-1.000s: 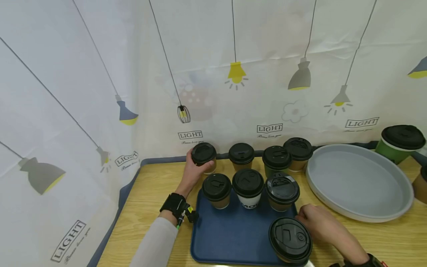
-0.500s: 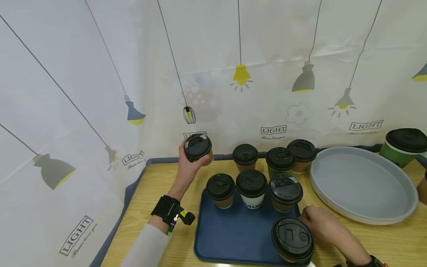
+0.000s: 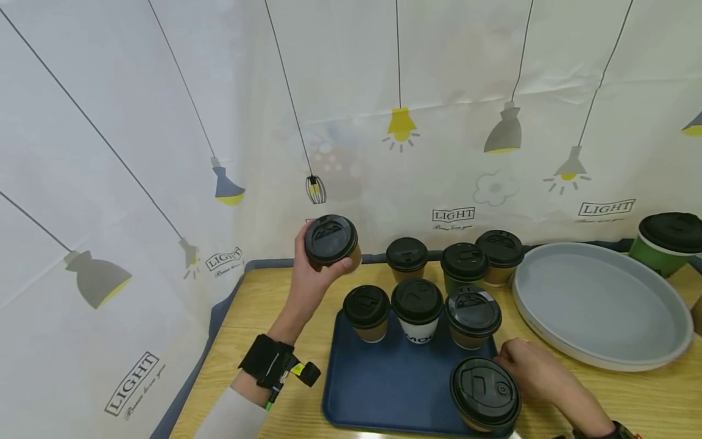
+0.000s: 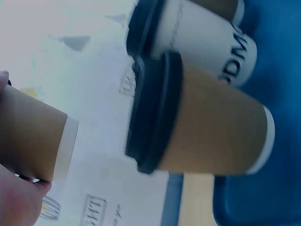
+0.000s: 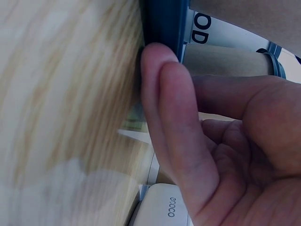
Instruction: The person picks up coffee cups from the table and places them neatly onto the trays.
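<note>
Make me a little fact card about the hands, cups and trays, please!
Left hand: fingers round a black-lidded brown cup, held above the table
Right hand: fingers at the right edge of the blue tray; grip unclear
On blue tray: one white cup, three brown cups, all lidded
Behind blue tray: two brown cups, one small green cup
Right side: round grey tray, big green cup behind it, cut-off brown cup

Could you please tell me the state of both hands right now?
Left hand: holding a black-lidded brown paper cup.
Right hand: at the edge of the blue rectangular tray; whether it grips it cannot be told.
</note>
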The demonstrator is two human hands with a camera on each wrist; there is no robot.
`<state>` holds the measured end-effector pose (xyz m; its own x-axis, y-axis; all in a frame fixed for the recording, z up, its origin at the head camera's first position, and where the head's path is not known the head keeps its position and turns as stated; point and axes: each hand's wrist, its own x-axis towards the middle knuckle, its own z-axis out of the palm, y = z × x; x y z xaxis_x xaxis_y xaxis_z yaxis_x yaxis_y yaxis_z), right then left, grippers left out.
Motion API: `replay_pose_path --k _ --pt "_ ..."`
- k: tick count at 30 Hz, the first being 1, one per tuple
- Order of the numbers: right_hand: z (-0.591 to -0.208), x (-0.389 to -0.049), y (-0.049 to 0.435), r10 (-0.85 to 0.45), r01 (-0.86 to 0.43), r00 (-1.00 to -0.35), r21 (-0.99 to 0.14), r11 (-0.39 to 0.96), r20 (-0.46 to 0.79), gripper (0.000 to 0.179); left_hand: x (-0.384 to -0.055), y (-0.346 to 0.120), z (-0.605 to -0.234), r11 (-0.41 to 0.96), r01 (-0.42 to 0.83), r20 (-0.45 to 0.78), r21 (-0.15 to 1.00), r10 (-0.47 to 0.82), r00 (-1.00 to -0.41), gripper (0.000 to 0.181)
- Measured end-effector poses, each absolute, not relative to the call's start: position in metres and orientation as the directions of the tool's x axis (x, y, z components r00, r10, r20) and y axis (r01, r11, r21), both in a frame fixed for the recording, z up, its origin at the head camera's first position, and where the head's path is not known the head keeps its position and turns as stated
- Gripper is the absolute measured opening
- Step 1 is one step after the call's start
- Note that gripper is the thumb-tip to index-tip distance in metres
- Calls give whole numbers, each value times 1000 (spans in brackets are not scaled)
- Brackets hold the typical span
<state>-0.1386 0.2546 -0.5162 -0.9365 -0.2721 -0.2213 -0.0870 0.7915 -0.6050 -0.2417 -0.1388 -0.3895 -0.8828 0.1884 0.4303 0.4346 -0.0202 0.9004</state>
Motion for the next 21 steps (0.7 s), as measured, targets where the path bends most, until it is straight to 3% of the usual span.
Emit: replay_pose_path --k 10,21 --pt "-480 -125 237 -200 -23 -953 -601 799 -229 41 -205 -121 -369 -66 444 444 894 271 -854 98" --pt "-484 -127 239 -228 -50 -948 -601 798 -224 38 -160 -104 -359 -119 371 387 921 401 -831 99"
